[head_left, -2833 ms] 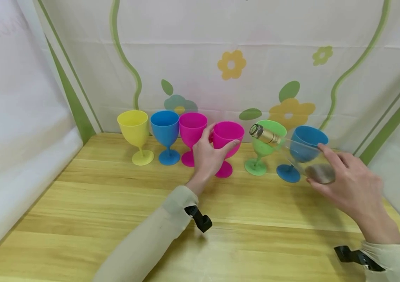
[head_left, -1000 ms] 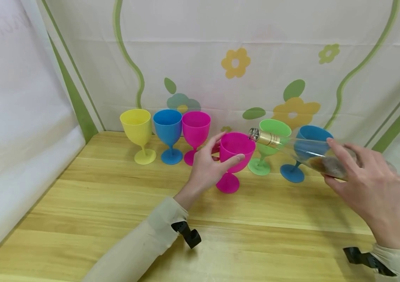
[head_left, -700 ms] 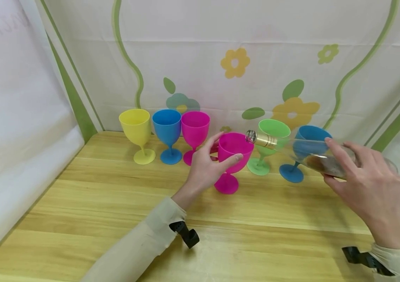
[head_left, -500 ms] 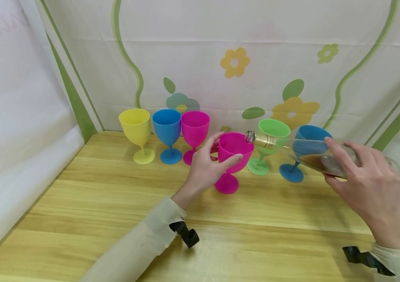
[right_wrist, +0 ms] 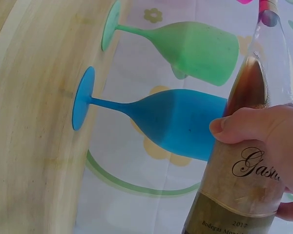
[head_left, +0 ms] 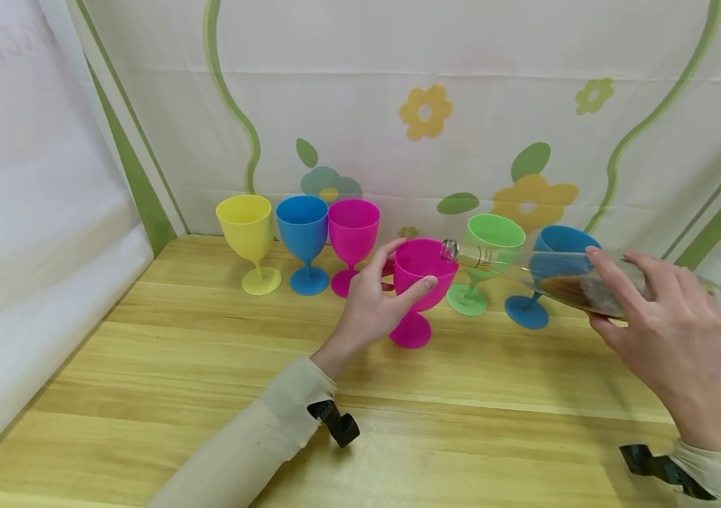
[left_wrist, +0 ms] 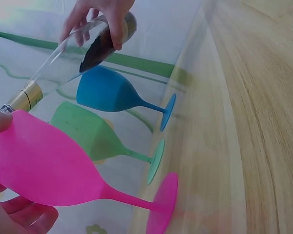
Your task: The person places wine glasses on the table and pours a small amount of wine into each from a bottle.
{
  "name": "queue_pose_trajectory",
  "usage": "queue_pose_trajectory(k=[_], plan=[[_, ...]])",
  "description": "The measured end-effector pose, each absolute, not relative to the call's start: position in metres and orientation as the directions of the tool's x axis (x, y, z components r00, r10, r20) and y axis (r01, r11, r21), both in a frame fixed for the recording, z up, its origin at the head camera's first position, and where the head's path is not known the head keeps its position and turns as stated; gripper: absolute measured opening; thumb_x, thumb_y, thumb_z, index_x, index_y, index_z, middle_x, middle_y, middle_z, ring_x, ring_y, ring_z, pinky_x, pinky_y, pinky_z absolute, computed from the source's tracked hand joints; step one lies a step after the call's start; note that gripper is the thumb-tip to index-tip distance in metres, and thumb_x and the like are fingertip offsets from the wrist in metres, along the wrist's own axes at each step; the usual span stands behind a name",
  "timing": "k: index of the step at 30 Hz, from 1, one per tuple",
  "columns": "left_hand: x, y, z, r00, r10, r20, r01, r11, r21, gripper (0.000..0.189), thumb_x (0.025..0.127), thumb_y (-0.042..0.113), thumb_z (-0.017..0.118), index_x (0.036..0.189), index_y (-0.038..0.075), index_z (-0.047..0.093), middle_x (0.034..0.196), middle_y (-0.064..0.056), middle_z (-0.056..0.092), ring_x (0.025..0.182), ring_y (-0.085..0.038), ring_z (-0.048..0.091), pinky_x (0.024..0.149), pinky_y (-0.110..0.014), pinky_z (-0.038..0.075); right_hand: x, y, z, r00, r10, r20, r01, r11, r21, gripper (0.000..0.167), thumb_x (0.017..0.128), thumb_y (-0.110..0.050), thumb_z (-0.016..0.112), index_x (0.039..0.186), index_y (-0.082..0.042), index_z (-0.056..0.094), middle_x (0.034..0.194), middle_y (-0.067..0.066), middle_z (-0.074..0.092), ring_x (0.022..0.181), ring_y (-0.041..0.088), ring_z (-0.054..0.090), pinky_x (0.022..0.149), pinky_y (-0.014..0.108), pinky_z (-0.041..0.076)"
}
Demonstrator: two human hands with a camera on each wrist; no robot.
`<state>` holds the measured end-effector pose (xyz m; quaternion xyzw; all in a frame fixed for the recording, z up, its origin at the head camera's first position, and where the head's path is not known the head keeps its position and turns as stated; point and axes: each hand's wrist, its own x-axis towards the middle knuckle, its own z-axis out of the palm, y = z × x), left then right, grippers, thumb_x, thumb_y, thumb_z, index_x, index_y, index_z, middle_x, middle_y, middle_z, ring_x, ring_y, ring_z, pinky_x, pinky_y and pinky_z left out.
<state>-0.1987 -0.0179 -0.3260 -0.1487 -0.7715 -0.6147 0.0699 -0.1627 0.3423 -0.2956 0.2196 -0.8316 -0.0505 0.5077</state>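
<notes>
My left hand (head_left: 373,300) holds a pink goblet (head_left: 429,302) by its bowl, thumb in front and fingers round behind. The goblet stands upright with its foot on the wooden table. In my right hand (head_left: 678,317) is a clear glass wine bottle (head_left: 566,288), gripped round the body and lying nearly level. Its mouth overlaps the right side of the goblet's rim. Dark liquid (right_wrist: 249,90) lies inside the bottle, below the neck. The right wrist view shows the bottle's printed label (right_wrist: 239,180) under my fingers. The inside of the goblet's bottom is hidden.
To the left stand a yellow goblet (head_left: 247,233), a blue goblet (head_left: 303,236) and another pink goblet (head_left: 353,236). Behind the bottle are a green goblet (head_left: 471,296) and a second blue goblet (head_left: 528,310). A flowered white cloth (head_left: 335,106) hangs behind the wooden table (head_left: 462,437).
My left hand has drawn the pink goblet forward from the row. The bottle has swung closer to level, its mouth moving from before the green goblet to the pink rim.
</notes>
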Motion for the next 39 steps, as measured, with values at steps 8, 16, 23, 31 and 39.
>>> queue_pose_trajectory(k=[8, 16, 23, 31, 39], plan=[[-0.1984, -0.0162, -0.3264, -0.947, 0.135, 0.291, 0.313, 0.187, 0.931, 0.077, 0.094, 0.036, 0.08, 0.159, 0.023, 0.042, 0.141, -0.005, 0.066, 0.123, -0.027, 0.067, 0.09, -0.039, 0.065, -0.1634, 0.3387, -0.2946, -0.363, -0.418, 0.833, -0.323, 0.895, 0.308, 0.093, 0.059, -0.02, 0.086, 0.148, -0.03, 0.062, 0.125, 0.026, 0.071, 0.102, 0.054, 0.066, 0.053, 0.065, 0.048], [-0.1981, -0.0146, -0.3257, -0.949, 0.136, 0.285, 0.308, 0.192, 0.932, 0.077, 0.094, 0.037, 0.08, 0.16, 0.025, 0.041, 0.141, -0.003, 0.065, 0.122, -0.024, 0.067, 0.09, -0.037, 0.065, -0.1625, 0.3356, -0.2923, -0.329, -0.404, 0.853, -0.305, 0.901, 0.309, 0.088, 0.06, -0.018, 0.085, 0.145, -0.03, 0.065, 0.124, 0.025, 0.071, 0.102, 0.054, 0.066, 0.055, 0.065, 0.048], [-0.1982, -0.0106, -0.324, -0.946, 0.144, 0.292, 0.317, 0.207, 0.926, 0.077, 0.095, 0.037, 0.079, 0.16, 0.022, 0.039, 0.143, -0.004, 0.064, 0.124, -0.024, 0.066, 0.092, -0.038, 0.064, -0.1629, 0.3409, -0.2906, -0.312, -0.395, 0.864, -0.281, 0.907, 0.314, 0.087, 0.062, -0.018, 0.083, 0.145, -0.031, 0.065, 0.125, 0.025, 0.071, 0.104, 0.053, 0.066, 0.063, 0.066, 0.051], [-0.1978, -0.009, -0.3253, -0.947, 0.129, 0.296, 0.318, 0.219, 0.922, 0.078, 0.096, 0.036, 0.078, 0.161, 0.02, 0.039, 0.146, -0.004, 0.063, 0.126, -0.025, 0.066, 0.092, -0.039, 0.064, -0.1621, 0.3389, -0.2897, -0.324, -0.382, 0.866, -0.286, 0.912, 0.295, 0.086, 0.063, -0.015, 0.083, 0.145, -0.032, 0.065, 0.127, 0.025, 0.07, 0.108, 0.054, 0.065, 0.072, 0.067, 0.051], [-0.1963, -0.01, -0.3266, -0.949, 0.127, 0.289, 0.311, 0.229, 0.922, 0.078, 0.096, 0.037, 0.078, 0.161, 0.021, 0.038, 0.146, -0.002, 0.063, 0.126, -0.023, 0.066, 0.092, -0.038, 0.064, -0.1618, 0.3367, -0.2896, -0.322, -0.387, 0.864, -0.315, 0.904, 0.288, 0.08, 0.068, -0.014, 0.081, 0.146, -0.03, 0.065, 0.127, 0.027, 0.07, 0.109, 0.056, 0.064, 0.08, 0.069, 0.051]])
